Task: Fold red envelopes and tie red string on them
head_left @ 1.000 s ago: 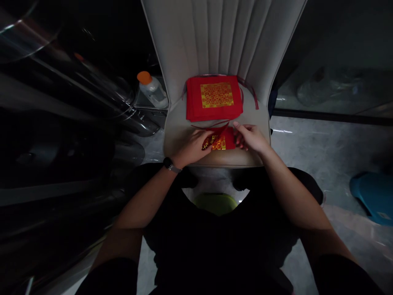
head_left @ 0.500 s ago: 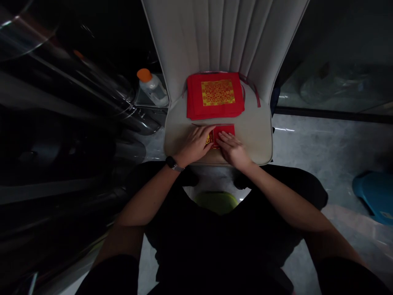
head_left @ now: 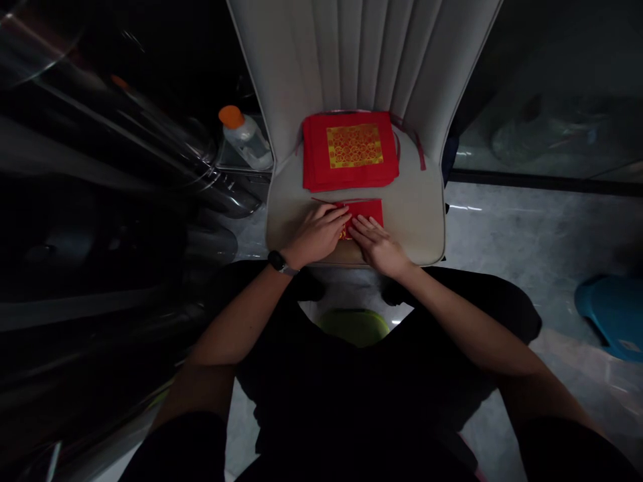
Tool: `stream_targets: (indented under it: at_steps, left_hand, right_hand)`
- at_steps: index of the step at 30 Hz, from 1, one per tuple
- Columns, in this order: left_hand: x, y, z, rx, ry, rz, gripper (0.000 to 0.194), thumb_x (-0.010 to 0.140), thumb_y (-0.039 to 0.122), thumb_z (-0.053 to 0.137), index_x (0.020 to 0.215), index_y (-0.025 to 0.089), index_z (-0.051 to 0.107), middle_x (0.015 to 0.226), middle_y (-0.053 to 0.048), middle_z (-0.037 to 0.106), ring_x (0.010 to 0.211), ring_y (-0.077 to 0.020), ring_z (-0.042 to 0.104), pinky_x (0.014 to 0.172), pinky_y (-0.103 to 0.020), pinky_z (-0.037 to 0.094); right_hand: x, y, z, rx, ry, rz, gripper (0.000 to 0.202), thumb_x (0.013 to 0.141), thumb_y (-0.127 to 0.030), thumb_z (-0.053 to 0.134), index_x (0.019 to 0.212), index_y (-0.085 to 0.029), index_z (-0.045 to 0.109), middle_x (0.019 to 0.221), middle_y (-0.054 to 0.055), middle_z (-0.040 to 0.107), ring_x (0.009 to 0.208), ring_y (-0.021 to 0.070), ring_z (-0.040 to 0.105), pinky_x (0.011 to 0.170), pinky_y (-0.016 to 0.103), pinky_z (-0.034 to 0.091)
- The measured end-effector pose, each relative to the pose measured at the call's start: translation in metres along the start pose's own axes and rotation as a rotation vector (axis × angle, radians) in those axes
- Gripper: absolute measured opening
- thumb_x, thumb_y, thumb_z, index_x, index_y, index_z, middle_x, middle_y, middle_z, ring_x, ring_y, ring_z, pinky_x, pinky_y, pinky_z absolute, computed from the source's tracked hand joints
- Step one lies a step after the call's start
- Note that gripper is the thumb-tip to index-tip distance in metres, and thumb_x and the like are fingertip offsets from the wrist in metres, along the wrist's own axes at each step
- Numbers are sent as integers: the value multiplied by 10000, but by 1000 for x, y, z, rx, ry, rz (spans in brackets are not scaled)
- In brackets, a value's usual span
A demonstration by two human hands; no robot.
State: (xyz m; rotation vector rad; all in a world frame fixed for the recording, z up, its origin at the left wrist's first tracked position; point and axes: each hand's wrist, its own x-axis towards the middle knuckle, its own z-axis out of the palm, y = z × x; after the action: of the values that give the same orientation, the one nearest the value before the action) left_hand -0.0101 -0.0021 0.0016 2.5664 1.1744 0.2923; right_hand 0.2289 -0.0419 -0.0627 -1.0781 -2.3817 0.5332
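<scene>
A small red folded piece with gold print [head_left: 366, 213] lies flat near the front edge of the chair seat, a thin red cord along its far side. My left hand [head_left: 321, 233] rests on its left part, fingers stretched across and covering most of the gold print. On its right part, my right hand [head_left: 380, 246] presses with fingers laid flat. Just beyond sits a neat stack of larger red pieces [head_left: 316, 174], the top one bearing a gold patterned panel, with dark red ribbons at its back and right side. Whether these are cloth or paper I cannot tell.
The pale padded chair [head_left: 419, 227] stands before me, its ribbed backrest rising behind the stack. At left, a bottle with an orange cap [head_left: 248, 142] stands beside the seat. A green object [head_left: 354, 327] shows below the seat; a blue plastic one [head_left: 610, 318] is at right.
My left fingers have slid slightly over the folded piece and now hide more of the gold print. My right fingers have shifted a little left. The whole view has moved slightly.
</scene>
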Motion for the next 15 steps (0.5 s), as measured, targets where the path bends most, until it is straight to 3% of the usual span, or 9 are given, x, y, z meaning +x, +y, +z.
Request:
stream_targets:
  at_steps: [8,11,15]
  left_hand:
    - [2,8,-4,26,-25,-45,444,1124,315,529,1513,168,683,1622,-98,627,1457,-342,523,1215,-557,471]
    - [3,10,-5,31,-35,-67,434,1104,324,581,1498,182,692,1609,-101,637,1460,-342,523,1212,-551,468]
    - [6,10,-6,50,-40,-61,435,1077,340,640,1478,181,699,1583,-106,652,1430,-340,535,1212,-529,464]
  right_hand:
    - [0,-2,-14,-20,-93,-33,612,1025,-119,510,1636,-126,542,1709,168,511,1668,322,371,1382,639,304]
    - [-1,-5,-24,-67,-137,-41,637,1042,-232,538,1662,-91,492,1726,202,468,1669,339,371,1399,669,193]
    - [-8,-11,-34,-101,-193,2,818,1063,-439,576,1748,-86,302,1762,219,396,1689,343,327,1408,669,47]
